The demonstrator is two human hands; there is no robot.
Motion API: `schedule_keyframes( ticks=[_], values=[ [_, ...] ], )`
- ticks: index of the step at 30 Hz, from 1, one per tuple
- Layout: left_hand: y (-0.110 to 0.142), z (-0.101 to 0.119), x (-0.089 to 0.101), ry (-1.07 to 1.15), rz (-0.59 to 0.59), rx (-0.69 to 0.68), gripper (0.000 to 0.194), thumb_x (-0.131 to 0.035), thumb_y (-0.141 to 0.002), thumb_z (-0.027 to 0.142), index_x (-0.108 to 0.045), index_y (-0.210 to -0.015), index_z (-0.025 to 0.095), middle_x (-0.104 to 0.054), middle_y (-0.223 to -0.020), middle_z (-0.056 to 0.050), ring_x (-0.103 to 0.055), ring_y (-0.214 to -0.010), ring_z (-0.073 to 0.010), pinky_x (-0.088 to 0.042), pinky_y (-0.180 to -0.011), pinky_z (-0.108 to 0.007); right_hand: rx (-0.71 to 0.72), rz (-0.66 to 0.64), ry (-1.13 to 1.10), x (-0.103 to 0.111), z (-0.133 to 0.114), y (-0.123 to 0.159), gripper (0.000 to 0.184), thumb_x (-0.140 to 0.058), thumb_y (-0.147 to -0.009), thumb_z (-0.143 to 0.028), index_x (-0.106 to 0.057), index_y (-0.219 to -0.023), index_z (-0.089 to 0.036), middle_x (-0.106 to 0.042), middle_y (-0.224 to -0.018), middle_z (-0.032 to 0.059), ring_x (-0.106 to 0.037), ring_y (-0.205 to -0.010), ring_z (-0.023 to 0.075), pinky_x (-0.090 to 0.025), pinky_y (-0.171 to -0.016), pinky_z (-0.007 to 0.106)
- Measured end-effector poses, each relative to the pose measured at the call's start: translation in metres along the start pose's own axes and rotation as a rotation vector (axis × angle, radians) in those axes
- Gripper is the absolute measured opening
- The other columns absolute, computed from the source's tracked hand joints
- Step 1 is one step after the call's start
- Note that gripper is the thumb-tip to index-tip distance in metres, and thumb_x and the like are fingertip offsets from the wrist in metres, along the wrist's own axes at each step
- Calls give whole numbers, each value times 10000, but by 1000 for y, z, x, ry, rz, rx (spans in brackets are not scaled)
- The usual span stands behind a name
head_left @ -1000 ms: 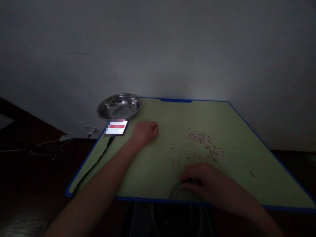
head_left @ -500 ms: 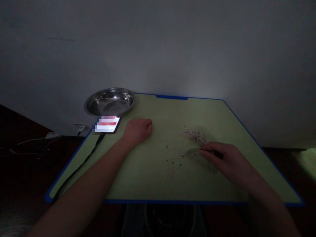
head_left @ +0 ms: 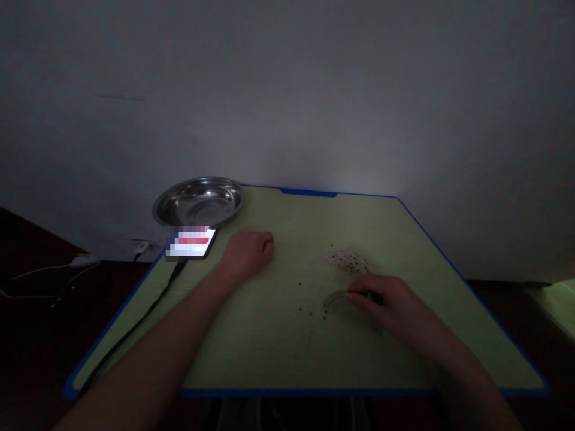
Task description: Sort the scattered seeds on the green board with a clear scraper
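My right hand [head_left: 381,297] pinches the edge of a clear, curved-rimmed dish [head_left: 335,297] low over the table. The hand hides much of the dish, and its exact kind is hard to make out in the dim light. Just beyond the fingertips lies a pile of small pale grains mixed with dark beans or seeds [head_left: 348,261]. Several single dark bits [head_left: 310,313] are scattered left of the dish. My left hand [head_left: 249,254] rests on the table as a closed fist, with nothing visible in it, near the phone.
A shiny steel basin [head_left: 200,203] stands at the table's back left corner. In front of it lies a lit phone [head_left: 193,242], with a black cable [head_left: 139,323] running toward me. The pale green table [head_left: 251,353] has a blue edge and stands against a grey wall [head_left: 287,90].
My right hand and the clear dish have shifted a little left relative to the pile. My left fist stays in place. The whole scene sits lower because the view has tilted up.
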State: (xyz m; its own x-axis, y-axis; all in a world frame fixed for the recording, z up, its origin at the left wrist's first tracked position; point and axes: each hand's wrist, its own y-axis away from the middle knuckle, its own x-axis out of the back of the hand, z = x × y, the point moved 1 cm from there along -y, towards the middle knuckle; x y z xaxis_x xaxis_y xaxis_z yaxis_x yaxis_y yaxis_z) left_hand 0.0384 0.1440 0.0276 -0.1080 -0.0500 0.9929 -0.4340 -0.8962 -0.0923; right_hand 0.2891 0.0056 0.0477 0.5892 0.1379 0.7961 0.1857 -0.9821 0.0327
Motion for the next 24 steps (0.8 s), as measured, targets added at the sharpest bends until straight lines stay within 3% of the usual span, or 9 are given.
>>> schedule_keyframes(
  ticks=[24],
  values=[
    [0,2,6,1,-24,-12,368,-309,-857,305,-663,-831,207,-683,-794,-67,-594,-723,-208,-361,-616,-316,19,-96,-66,-5,-7,15,180,-538,-887,-276,-682,-799,-210,-684,-747,5,-609,-680,149,-441,-617,270]
  ],
)
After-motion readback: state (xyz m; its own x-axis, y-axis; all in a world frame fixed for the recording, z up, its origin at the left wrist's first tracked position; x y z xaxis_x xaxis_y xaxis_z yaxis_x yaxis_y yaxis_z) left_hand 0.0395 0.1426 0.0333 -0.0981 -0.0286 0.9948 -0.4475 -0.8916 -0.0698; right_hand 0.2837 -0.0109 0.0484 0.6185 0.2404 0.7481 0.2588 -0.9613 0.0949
